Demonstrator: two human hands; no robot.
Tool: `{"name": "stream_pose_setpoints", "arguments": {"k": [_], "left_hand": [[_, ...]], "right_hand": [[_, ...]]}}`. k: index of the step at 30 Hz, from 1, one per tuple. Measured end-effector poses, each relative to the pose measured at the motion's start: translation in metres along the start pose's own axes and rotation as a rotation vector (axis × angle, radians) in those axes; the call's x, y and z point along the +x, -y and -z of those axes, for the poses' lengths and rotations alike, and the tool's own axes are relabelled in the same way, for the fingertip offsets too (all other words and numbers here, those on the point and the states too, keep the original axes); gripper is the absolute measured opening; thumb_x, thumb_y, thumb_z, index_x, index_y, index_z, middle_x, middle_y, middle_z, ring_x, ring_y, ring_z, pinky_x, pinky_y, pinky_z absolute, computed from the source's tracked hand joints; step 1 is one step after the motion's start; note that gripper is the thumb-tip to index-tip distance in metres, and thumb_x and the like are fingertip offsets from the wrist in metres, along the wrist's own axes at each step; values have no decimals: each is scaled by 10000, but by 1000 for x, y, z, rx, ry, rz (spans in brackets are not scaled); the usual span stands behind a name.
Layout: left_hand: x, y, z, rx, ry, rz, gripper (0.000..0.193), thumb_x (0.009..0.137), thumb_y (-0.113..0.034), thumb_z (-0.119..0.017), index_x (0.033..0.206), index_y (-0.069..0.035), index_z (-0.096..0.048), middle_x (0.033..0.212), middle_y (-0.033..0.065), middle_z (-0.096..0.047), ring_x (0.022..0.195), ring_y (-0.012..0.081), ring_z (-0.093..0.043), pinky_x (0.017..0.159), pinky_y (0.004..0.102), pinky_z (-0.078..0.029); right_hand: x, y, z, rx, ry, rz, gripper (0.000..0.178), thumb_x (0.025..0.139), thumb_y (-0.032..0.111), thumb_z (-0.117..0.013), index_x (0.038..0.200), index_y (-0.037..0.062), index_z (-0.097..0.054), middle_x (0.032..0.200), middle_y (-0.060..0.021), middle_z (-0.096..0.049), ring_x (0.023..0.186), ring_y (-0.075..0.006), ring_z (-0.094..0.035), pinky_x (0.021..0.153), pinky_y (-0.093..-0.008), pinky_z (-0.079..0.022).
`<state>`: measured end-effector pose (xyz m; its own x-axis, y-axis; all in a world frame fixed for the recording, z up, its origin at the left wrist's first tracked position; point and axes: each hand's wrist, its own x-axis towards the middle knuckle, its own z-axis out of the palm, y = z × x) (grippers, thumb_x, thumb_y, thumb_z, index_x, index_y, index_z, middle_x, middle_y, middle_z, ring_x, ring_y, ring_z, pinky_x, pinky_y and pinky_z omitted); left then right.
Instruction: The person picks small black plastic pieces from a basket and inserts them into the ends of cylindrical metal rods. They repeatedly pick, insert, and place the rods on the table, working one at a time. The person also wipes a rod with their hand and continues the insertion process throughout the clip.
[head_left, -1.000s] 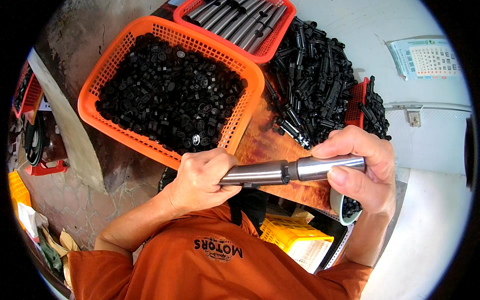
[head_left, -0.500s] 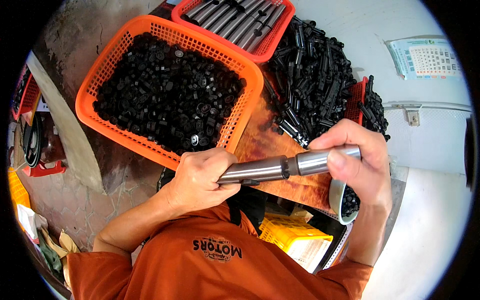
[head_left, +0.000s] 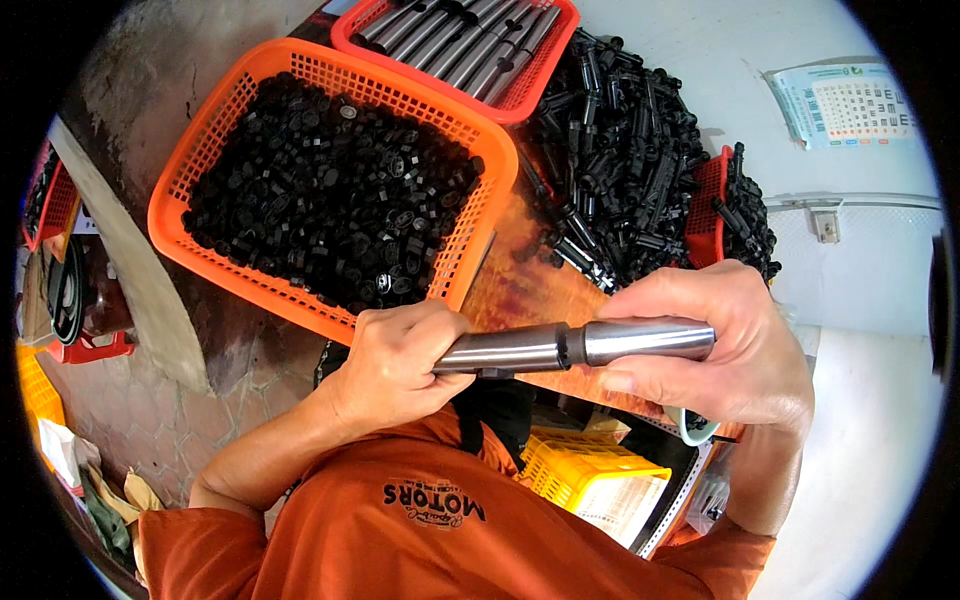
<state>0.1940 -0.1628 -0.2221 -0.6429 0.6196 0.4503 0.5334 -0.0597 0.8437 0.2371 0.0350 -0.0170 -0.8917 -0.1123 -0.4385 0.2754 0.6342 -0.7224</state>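
Observation:
My left hand (head_left: 395, 360) is wrapped in a fist around the dark grey part of a stepped steel shank (head_left: 510, 349), which lies nearly level before my chest. A narrow groove parts that section from a brighter polished end on the right. Around this bright end curl the thumb and fingers of my right hand (head_left: 750, 340), thumb below and fingers above; the palm side is partly hidden. A small dark piece shows under the shank beside my left fist. The left end of the shank is hidden inside that fist.
An orange basket (head_left: 490, 225) holds many small black parts. Behind it, a red basket (head_left: 560, 50) carries several steel shanks. Black rod-like parts (head_left: 630, 150) are heaped on the wooden table (head_left: 510, 270). A pale bowl (head_left: 697, 432) and a yellow crate (head_left: 560, 460) sit lower right.
My right hand has shifted its hold on the bright end, its thumb moving left and below the shank. The bright end now sits closer to the dark section, more nearly in line.

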Motion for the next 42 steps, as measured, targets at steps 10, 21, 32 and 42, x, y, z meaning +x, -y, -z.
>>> {"name": "stream_pose_setpoints", "arguments": {"k": [10,21,32,42], "left_hand": [[15,-1,12,179,123,-122,227,620,-50,-706,746,-63,-518,651,85,-532,555,279,-585,478,371,-478],[18,-2,10,73,165,-45,231,614,-50,-716,780,-54,-555,655,91,-545,565,286,-583,499,368,-474],[14,2,7,119,182,-34,216,647,-58,-723,786,-54,-558,683,93,-574,593,301,-609,515,382,-500],[12,2,3,170,140,-81,222,627,-31,-706,777,-46,-544,667,100,-562,568,302,-594,497,381,-478]], "right_hand": [[-9,-5,1,-171,27,51,273,784,120,-762,1007,-17,-685,754,-94,-674,595,-131,-621,519,-246,-437],[-5,2,8,-555,172,7,240,737,127,-759,932,6,-686,730,-145,-620,615,-293,-605,544,-346,-458],[9,-9,2,-670,180,73,261,745,245,-789,799,24,-662,606,-131,-565,525,-317,-572,469,-377,-420],[6,-14,-2,-453,146,15,276,774,239,-778,796,-9,-660,603,-149,-558,500,-304,-555,469,-357,-402]]}}
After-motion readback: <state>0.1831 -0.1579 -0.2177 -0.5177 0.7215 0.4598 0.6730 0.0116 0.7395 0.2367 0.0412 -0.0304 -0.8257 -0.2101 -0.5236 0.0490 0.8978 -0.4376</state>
